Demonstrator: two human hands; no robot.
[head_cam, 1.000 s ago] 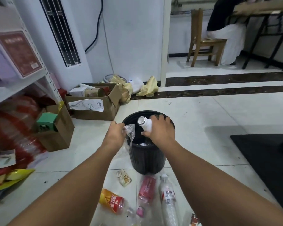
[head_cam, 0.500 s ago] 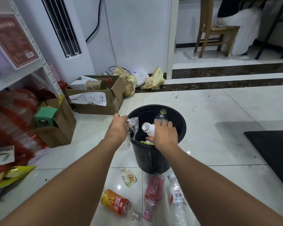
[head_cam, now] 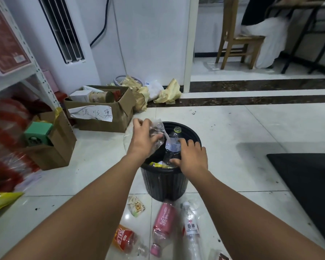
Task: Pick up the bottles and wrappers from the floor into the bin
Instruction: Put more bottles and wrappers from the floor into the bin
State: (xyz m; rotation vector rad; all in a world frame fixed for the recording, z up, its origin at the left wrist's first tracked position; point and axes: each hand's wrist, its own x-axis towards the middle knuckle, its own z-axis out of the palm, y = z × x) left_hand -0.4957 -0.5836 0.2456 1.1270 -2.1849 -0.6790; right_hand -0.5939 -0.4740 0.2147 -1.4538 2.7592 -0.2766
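Left hand: the left hand [head_cam: 142,140] is over the near-left rim of the bin, fingers pinched on a clear wrapper [head_cam: 158,131].
Clear wrapper: crumpled transparent plastic, sticking up from the left hand's fingers and hanging over the bin's mouth.
Right hand: the right hand [head_cam: 192,158] hovers palm down over the near-right part of the bin, fingers spread loosely and holding nothing.
Bin: the black ribbed bin [head_cam: 164,184] stands on the white tiled floor [head_cam: 223,128] directly under both hands.
Clear bottle: a clear bottle [head_cam: 174,142] without a cap stands tilted inside the bin, between the two hands, just beyond the right hand's fingertips.
Bin contents: a yellow wrapper [head_cam: 158,164] lies inside, under the gap between the hands.
Small wrapper: a small printed wrapper [head_cam: 136,205] lies on the floor below the left forearm, near the bin's base.
Pink bottle: a pink bottle [head_cam: 162,225] lies on the floor between the forearms, cap towards the camera.
White-capped bottle: a white-capped bottle [head_cam: 190,225] lies just beside the pink one, on the right-arm side.
Orange-labelled bottle: an orange-labelled bottle [head_cam: 126,239] lies under the left forearm.
Cardboard box: a cardboard box [head_cam: 99,111] with a handwritten paper sits beyond the left hand.
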